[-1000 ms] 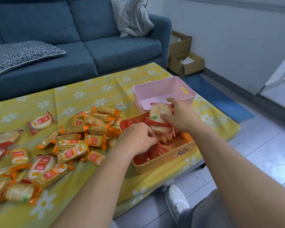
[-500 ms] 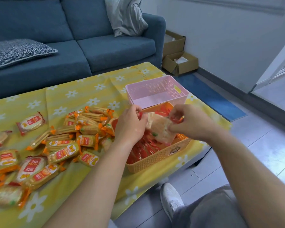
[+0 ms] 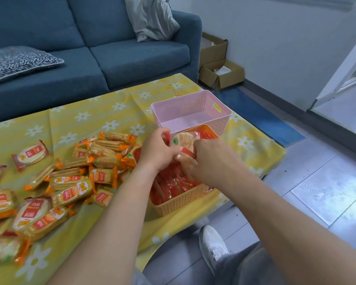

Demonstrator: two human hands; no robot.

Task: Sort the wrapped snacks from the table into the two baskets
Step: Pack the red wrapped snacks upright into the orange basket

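- Orange basket (image 3: 181, 200): moulded plastic, perforated lattice walls, matt finish.
- Pink basket (image 3: 212, 112): same lattice plastic; its floor is smooth with a slight sheen.
- Wrapped snacks (image 3: 74, 190): thin plastic film, glossy and crinkled (clear in places, so the rough biscuit surface shows through).
- Snack pack (image 3: 182, 141) held in the hands: clear glossy film with red printed ends.
- Bench cover (image 3: 95, 118): yellow daisy-print sheet, smooth, with visible fold creases and a faint sheen.
- Sofa (image 3: 119, 58): blue woven cloth, matt.
- Cardboard boxes (image 3: 222, 75): plain brown, matt.
- Floor tiles (image 3: 325, 192): grey, polished and reflective.
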